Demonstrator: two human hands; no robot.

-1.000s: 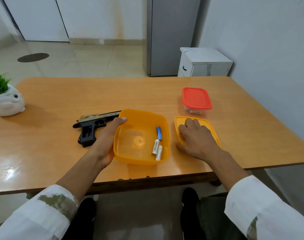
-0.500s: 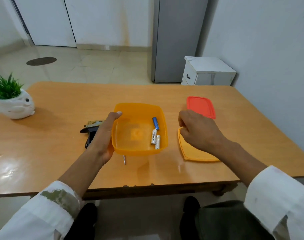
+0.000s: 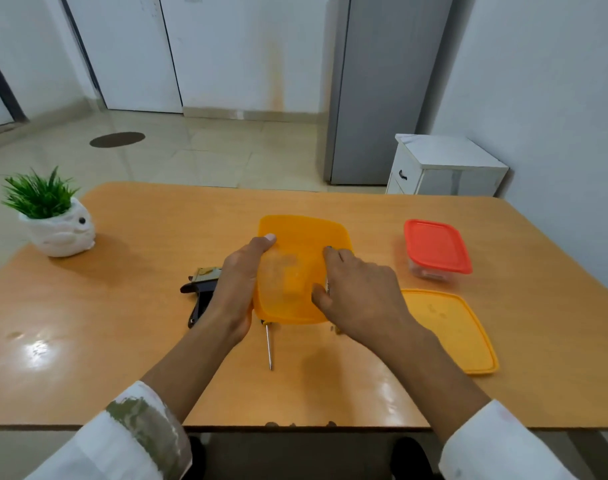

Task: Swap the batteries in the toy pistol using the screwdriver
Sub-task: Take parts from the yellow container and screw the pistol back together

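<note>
My left hand [image 3: 238,289] grips the left wall of the orange container [image 3: 295,233], which sits mid-table. My right hand [image 3: 359,296] reaches into it from the right, fingers bent over the batteries. Only a sliver of a battery [image 3: 327,285] shows by the thumb, and I cannot tell whether it is held. The screwdriver [image 3: 268,344] lies on the table with its metal shaft sticking out from under the container's near edge. The black toy pistol [image 3: 200,292] lies left of the container, mostly hidden behind my left hand.
The orange lid [image 3: 451,330] lies flat to the right of my right hand. A clear box with a red lid [image 3: 435,245] stands behind it. A white planter with a green plant [image 3: 58,226] sits at the table's far left corner.
My right hand left the orange lid and moved left into the container. My left hand stays on the container's left wall. The camera view tilted upward, and the screwdriver shaft now shows under the container.
</note>
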